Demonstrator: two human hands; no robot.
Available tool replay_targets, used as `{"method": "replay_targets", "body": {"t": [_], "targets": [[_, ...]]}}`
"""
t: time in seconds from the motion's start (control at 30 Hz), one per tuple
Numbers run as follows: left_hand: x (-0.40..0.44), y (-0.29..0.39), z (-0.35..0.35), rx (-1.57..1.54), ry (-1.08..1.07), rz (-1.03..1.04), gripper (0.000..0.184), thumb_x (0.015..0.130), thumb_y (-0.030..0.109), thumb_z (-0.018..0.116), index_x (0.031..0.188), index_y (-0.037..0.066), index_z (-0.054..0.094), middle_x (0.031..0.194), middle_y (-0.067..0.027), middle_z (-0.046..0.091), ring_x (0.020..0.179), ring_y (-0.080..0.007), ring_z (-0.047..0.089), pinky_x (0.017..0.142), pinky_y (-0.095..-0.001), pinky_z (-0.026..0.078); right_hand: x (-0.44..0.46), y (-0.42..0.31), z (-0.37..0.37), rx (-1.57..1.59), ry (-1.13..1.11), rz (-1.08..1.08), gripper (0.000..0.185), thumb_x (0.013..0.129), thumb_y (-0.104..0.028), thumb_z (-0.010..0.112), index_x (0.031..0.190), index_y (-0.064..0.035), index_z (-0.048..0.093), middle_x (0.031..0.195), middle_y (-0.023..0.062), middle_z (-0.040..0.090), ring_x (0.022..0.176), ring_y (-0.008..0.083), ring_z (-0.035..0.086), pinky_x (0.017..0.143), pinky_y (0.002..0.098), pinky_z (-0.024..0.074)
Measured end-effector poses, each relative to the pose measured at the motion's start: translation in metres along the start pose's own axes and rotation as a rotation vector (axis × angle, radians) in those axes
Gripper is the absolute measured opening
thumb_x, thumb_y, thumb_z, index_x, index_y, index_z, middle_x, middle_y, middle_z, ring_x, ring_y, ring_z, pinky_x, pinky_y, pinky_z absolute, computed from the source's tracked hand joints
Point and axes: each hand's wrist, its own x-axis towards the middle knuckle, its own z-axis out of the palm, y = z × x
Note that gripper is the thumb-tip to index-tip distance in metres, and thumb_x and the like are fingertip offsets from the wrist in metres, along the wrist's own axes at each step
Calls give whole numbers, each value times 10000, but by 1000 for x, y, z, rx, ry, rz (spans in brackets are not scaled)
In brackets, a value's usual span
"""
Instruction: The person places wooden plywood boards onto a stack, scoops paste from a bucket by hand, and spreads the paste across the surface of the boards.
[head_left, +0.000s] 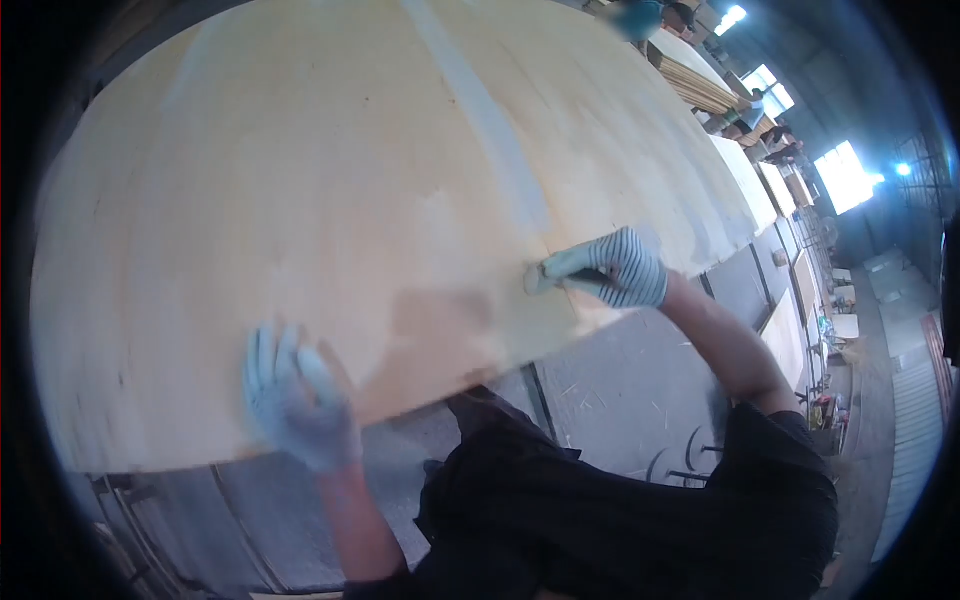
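A large pale plywood sheet [300, 180] spreads in front of me, with a whitish smeared strip [485, 115] running across its surface. My right hand [620, 268], in a striped work glove, is closed around a putty knife [536, 279]. Its light blade lies at the sheet near the lower end of that strip; most of the handle is hidden in the fingers. Over the sheet's near edge, to the left, is my left hand [300, 395] in a pale glove, slightly blurred. Its fingers are stretched out and hold nothing; whether they touch the wood I cannot tell.
Grey floor [620, 390] with scattered scraps shows beyond the sheet's near edge. Stacked boards [690, 75] stand at the upper right, with several people near them. More panels [790, 335] lie along the right side. Metal bars [130, 530] sit at the lower left.
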Motion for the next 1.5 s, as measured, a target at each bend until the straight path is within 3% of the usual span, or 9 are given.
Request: {"method": "replay_targets", "body": {"t": [0.07, 0.13, 0.23, 0.4, 0.73, 1.07, 1.3, 1.37, 1.5], "targets": [[22, -4, -18, -79, 0, 27, 284, 1014, 163, 633, 1199, -17, 751, 1317, -223, 734, 1293, -424, 659, 1118, -540, 508, 2, -11, -25, 515, 114, 534, 136, 1027, -78, 747, 1119, 18, 775, 1114, 158, 823, 970, 199, 799, 856, 329, 651], [17, -8, -16, -89, -14, 88, 287, 1001, 174, 656, 1202, -10, 748, 1316, -218, 735, 1295, -412, 661, 1124, -534, 502, 31, 57, -29, -47, 464, 277, 158, 1018, -61, 743, 1121, 57, 763, 1049, 167, 825, 777, 175, 779, 693, 306, 629], [13, -14, -17, -37, -63, 191, 315, 996, 196, 673, 1240, 5, 732, 1348, -215, 719, 1320, -402, 647, 1152, -536, 478, 36, 4, -31, 310, 138, 560, 182, 1008, -66, 767, 1137, 61, 783, 1067, 149, 826, 857, 168, 784, 755, 320, 631], [-24, -34, -49, -57, -154, 300, 417, 981, 177, 688, 1367, 22, 665, 1445, -212, 662, 1389, -401, 596, 1183, -580, 444, -65, -56, 34, 190, 235, 229, 197, 987, -21, 766, 1178, -8, 814, 1105, 131, 824, 975, 183, 773, 963, 321, 621], [-28, -89, -121, -199, -379, 320, 445, 932, 129, 655, 1362, 14, 650, 1434, -203, 658, 1381, -418, 590, 1186, -584, 441, 99, -45, 43, 246, 456, 530, 249, 968, -29, 755, 1211, -29, 809, 1013, 82, 807, 890, 156, 741, 799, 312, 614], [-48, -475, -275, 64, 137, -272, 424, 1146, 165, 409, 1430, -67, 622, 1497, -231, 629, 1366, -399, 617, 1199, -514, 459, 148, -245, 199, 262, 376, 509, 171, 987, -37, 743, 1133, 10, 817, 1020, 115, 824, 922, 174, 770, 845, 314, 624], [117, -816, -363, -135, 89, -538, 575, 1171, 360, 432, 1534, -73, 537, 1592, -243, 544, 1495, -383, 489, 1283, -429, 353, 378, -340, 253, 605, 531, 447, 428, 985, -186, 792, 1337, 46, 715, 1152, 127, 783, 981, 201, 768, 881, 350, 628], [157, -914, -375, 325, -78, -587, 630, 1157, 420, 458, 1550, -69, 521, 1623, -243, 513, 1505, -387, 479, 1282, -438, 348, 438, -326, 244, 592, 539, 396, 448, 1010, -222, 770, 1373, 32, 703, 1181, 121, 772, 1024, 203, 763, 921, 361, 624], [182, -931, -392, 358, -183, -719, 707, 1136, 498, 486, 1573, -58, 495, 1669, -255, 452, 1511, -414, 470, 1283, -461, 333, 527, -276, 187, 611, 637, 303, 403, 1008, -197, 761, 1340, 29, 727, 1164, 108, 793, 980, 192, 769, 875, 362, 634]]}}
